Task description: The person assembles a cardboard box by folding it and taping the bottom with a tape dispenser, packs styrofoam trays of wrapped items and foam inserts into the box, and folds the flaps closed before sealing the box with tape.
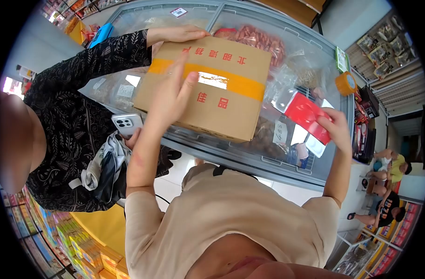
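Note:
A cardboard box (240,107), sealed with a strip of yellow tape (247,86) and printed in red characters, lies on the glass top of a chest freezer (263,163). Over the left part of the box is my left hand (169,95), its fingers stretched and apart, holding nothing. Whether it touches the cardboard I cannot tell. My right hand (335,124) pinches one end of a flat, shiny red packet (306,116) above the glass, right of the box. Another person's hand (184,33) rests at the box's far left corner.
A person in a black patterned top (68,83) stands close on my left, holding a phone (127,123) and a grey bag (103,162). An orange roll of tape (346,83) stands at the freezer's right edge. Frozen goods (259,41) show under the glass. People sit farther right.

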### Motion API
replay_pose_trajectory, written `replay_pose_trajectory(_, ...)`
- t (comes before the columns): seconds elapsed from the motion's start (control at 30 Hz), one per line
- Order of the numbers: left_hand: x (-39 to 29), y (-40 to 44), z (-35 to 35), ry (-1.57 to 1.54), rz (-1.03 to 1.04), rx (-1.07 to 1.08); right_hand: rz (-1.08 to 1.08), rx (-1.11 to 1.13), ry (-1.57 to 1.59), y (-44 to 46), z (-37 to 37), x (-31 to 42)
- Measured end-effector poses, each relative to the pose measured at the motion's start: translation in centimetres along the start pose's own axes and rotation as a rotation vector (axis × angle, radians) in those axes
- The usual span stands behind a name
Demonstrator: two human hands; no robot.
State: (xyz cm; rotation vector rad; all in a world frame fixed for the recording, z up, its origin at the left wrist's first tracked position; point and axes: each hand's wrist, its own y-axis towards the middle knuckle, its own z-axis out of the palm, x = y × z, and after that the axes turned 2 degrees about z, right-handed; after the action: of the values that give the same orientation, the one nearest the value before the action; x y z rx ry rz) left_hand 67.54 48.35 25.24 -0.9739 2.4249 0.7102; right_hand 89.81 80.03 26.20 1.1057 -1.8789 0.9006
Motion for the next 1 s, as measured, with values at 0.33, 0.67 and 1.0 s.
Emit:
replay_pose_trajectory(0.33, -3.7, -4.1, 1.6, -1.453, -0.048, 0.8, -0.49, 0.211, -0.213, -6.1, 4.2, 6.7)
replay_pose_trajectory(0.67, -2.9, -4.8, 4.5, -1.627, -0.455, 0.822, -0.363, 0.142, -0.252, -6.6, 6.0, 7.0)
replay_pose_trajectory(1.0, 5.9, -0.3, -0.7, -1.091, -0.538, -0.017, 0.134, 0.239, 0.019, -2.3, 2.6, 6.6)
